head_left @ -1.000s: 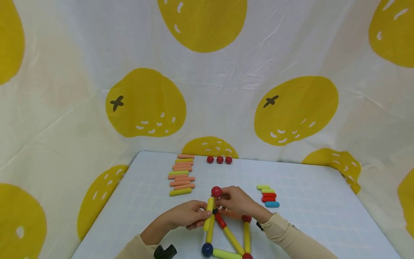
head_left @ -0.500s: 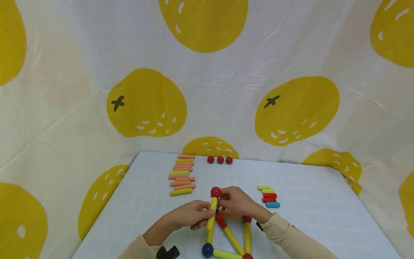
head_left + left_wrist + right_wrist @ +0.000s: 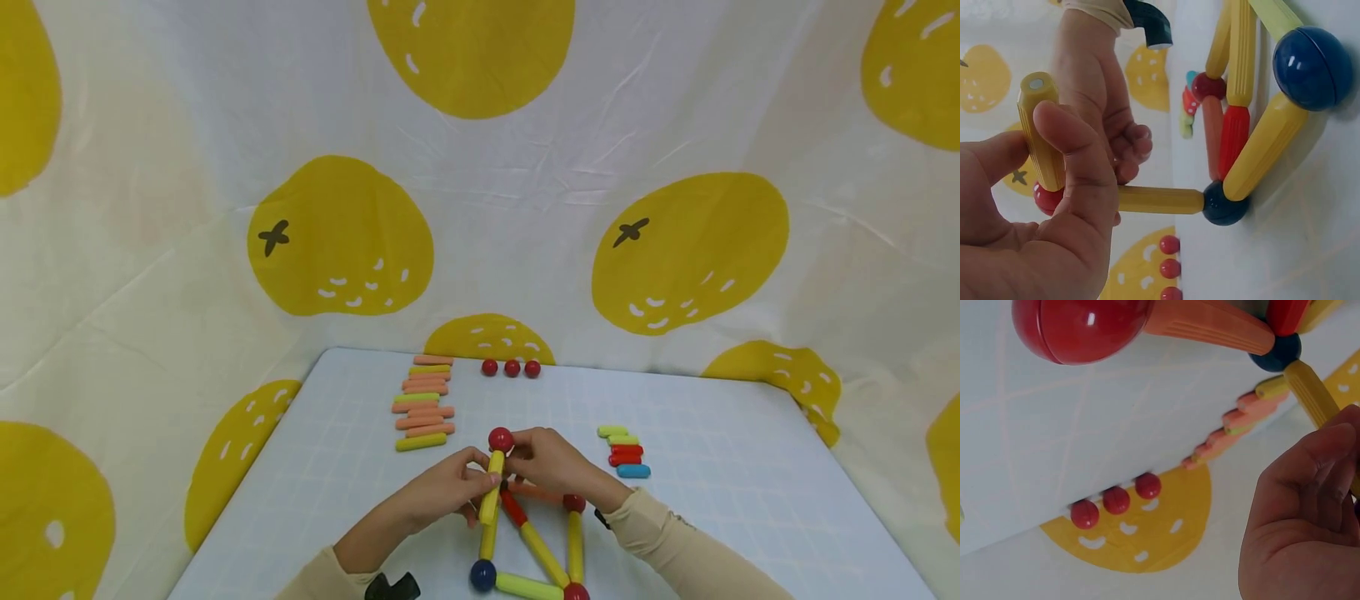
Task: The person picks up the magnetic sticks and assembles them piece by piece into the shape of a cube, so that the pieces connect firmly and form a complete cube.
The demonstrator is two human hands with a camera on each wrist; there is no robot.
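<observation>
My left hand (image 3: pixel 442 487) pinches a yellow magnetic stick (image 3: pixel 1041 140) between thumb and finger. Its far end meets a red ball (image 3: pixel 501 439), and the stick slopes down from there toward me. This ball tops an upright yellow stick (image 3: pixel 1163 200) that rises from a dark blue ball (image 3: pixel 1225 203). Just below the red ball, my right hand (image 3: pixel 551 461) grips the upright stick; its fingertips are partly hidden in the right wrist view. On the table lies a frame of sticks and balls, with another blue ball (image 3: pixel 483 575) at its near left corner.
Orange and yellow sticks (image 3: pixel 420 422) lie in a column at the back left. Three red balls (image 3: pixel 512 367) line the far edge. Short green, red and blue sticks (image 3: pixel 626 450) sit to the right. A fruit-print curtain (image 3: pixel 517 225) hangs behind the white table (image 3: pixel 720 467).
The yellow stick in my left hand has moved right and up, from beside the upright stick to touching the red ball. My left fingers have shifted on it; the right hand stays nearly still.
</observation>
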